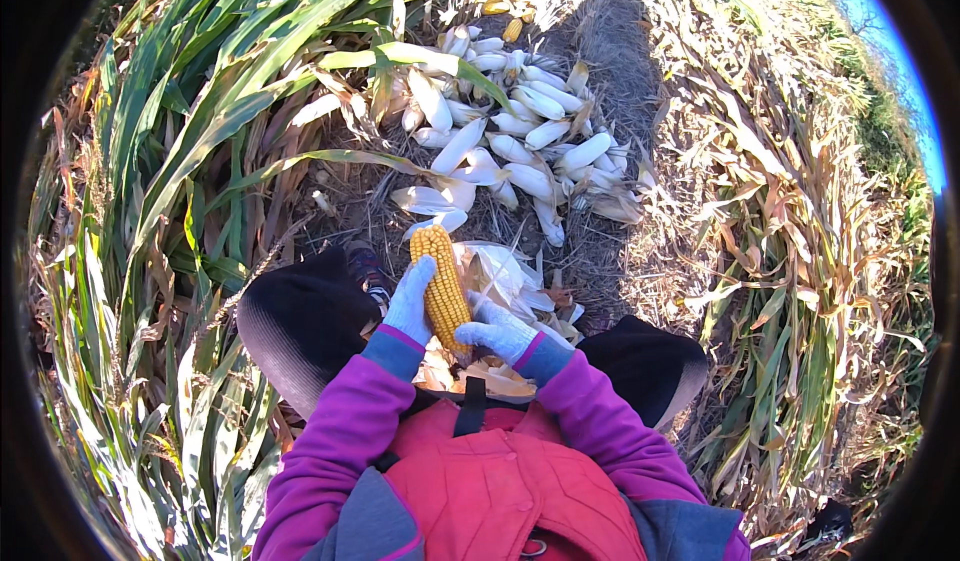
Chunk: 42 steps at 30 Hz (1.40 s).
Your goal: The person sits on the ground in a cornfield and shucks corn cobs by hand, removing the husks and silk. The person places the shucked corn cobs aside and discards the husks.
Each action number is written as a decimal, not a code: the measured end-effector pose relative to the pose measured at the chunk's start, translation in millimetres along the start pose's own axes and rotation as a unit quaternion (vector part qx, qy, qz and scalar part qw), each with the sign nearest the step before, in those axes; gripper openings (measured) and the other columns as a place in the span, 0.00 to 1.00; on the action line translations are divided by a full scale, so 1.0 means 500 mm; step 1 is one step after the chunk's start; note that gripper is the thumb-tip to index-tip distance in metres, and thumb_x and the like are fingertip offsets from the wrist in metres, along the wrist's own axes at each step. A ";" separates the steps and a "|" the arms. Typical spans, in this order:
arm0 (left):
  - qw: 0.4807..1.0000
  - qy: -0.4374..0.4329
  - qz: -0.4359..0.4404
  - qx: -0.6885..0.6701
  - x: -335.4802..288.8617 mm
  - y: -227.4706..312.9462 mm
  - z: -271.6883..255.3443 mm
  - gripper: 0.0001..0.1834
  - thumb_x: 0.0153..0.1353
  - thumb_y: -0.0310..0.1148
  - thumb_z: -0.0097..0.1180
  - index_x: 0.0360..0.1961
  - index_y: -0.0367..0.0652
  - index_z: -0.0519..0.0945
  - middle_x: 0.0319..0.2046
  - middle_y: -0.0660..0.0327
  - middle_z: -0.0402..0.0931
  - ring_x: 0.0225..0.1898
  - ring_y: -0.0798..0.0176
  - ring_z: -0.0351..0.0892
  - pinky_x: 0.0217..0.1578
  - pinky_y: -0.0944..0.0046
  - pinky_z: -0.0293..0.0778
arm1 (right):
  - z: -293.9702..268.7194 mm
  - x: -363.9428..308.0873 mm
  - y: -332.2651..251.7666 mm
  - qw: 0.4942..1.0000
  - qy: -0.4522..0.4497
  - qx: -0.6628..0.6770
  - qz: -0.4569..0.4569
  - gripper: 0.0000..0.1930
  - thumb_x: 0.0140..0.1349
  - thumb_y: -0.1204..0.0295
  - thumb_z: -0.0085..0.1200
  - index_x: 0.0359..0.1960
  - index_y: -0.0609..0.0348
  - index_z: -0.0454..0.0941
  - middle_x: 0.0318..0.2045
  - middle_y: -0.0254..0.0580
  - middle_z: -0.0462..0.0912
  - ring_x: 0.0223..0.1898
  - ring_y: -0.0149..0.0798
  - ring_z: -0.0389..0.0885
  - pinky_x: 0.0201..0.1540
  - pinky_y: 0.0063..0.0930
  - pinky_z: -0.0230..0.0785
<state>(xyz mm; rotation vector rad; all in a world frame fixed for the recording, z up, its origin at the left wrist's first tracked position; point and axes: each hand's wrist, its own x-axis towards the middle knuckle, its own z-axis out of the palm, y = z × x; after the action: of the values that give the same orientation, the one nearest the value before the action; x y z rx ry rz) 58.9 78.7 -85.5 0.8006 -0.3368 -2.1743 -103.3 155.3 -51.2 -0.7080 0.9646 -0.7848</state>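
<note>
A yellow corn cob (442,283) stands nearly upright in front of me, its kernels bare. My left hand (411,301), in a pale knit glove, grips the cob along its left side. My right hand (499,333), gloved the same way, is closed at the cob's lower right, where pale dry husk leaves (500,274) are peeled back and spread to the right. More loose husk (480,373) lies below the hands, between my knees.
A pile of several cobs in pale husks (510,131) lies on the straw-covered ground ahead. Green corn plants (190,161) lean in from the left; dry brown stalks (800,261) fill the right. My dark-trousered knees (300,321) flank the hands.
</note>
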 end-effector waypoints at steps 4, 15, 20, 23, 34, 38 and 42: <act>0.999 0.032 -0.002 -0.032 -0.019 0.034 0.029 0.33 0.68 0.59 0.47 0.61 0.43 0.71 0.45 0.53 0.78 0.44 0.52 0.82 0.47 0.51 0.80 | 0.019 -0.022 -0.028 0.986 -0.066 -0.094 0.117 0.17 0.61 0.68 0.58 0.49 0.64 0.77 0.31 0.32 0.80 0.30 0.26 0.78 0.33 0.20 0.71; 0.997 0.030 -0.039 -0.053 0.001 0.018 -0.001 0.42 0.64 0.70 0.44 0.64 0.46 0.68 0.50 0.48 0.76 0.49 0.43 0.80 0.49 0.41 0.79 | -0.034 -0.043 -0.015 0.990 0.129 -0.049 0.015 0.09 0.65 0.68 0.55 0.38 0.60 0.82 0.20 0.26 0.73 0.24 0.22 0.71 0.26 0.20 0.61; 0.990 -0.048 -0.131 -0.008 -0.015 0.001 0.026 0.44 0.63 0.74 0.37 0.65 0.48 0.67 0.55 0.46 0.74 0.51 0.40 0.80 0.45 0.40 0.82 | -0.092 -0.014 -0.032 0.959 0.207 0.125 -0.146 0.09 0.66 0.79 0.48 0.46 0.62 0.77 0.41 0.36 0.82 0.41 0.27 0.80 0.45 0.21 0.73; 0.977 -0.086 -0.156 0.117 -0.037 -0.019 0.011 0.43 0.64 0.71 0.40 0.63 0.44 0.68 0.50 0.46 0.78 0.44 0.47 0.83 0.40 0.50 0.84 | -0.064 -0.008 -0.100 0.894 0.209 0.338 -0.207 0.10 0.71 0.72 0.48 0.48 0.64 0.75 0.45 0.50 0.82 0.48 0.44 0.82 0.54 0.37 0.76; 0.908 -0.163 -0.185 0.340 -0.097 -0.007 0.115 0.38 0.58 0.43 0.66 0.64 0.33 0.65 0.50 0.54 0.76 0.42 0.64 0.80 0.41 0.64 0.79 | -0.256 0.062 -0.104 0.844 0.293 0.419 -0.164 0.17 0.70 0.52 0.48 0.26 0.44 0.67 0.17 0.32 0.69 0.11 0.29 0.59 0.11 0.27 0.46; 0.851 -0.138 -0.062 0.502 -0.075 -0.038 0.078 0.42 0.55 0.43 0.68 0.64 0.31 0.65 0.50 0.52 0.76 0.43 0.64 0.80 0.43 0.65 0.78 | -0.219 0.071 -0.137 0.857 0.322 0.359 -0.180 0.15 0.71 0.53 0.49 0.28 0.44 0.68 0.15 0.32 0.69 0.09 0.29 0.59 0.10 0.27 0.46; 0.813 -0.095 -0.075 0.570 -0.064 -0.045 0.084 0.41 0.54 0.42 0.69 0.64 0.31 0.65 0.49 0.52 0.77 0.44 0.64 0.80 0.45 0.64 0.78 | -0.105 0.117 -0.137 0.888 0.349 0.144 -0.263 0.11 0.70 0.58 0.52 0.30 0.46 0.71 0.17 0.32 0.72 0.11 0.30 0.66 0.11 0.25 0.53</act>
<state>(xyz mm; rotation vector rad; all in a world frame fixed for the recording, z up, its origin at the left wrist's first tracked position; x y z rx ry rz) 34.6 116.9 -50.0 1.2315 -1.8406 -2.0545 -147.7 61.4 -42.3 -0.4176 1.2734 -1.7047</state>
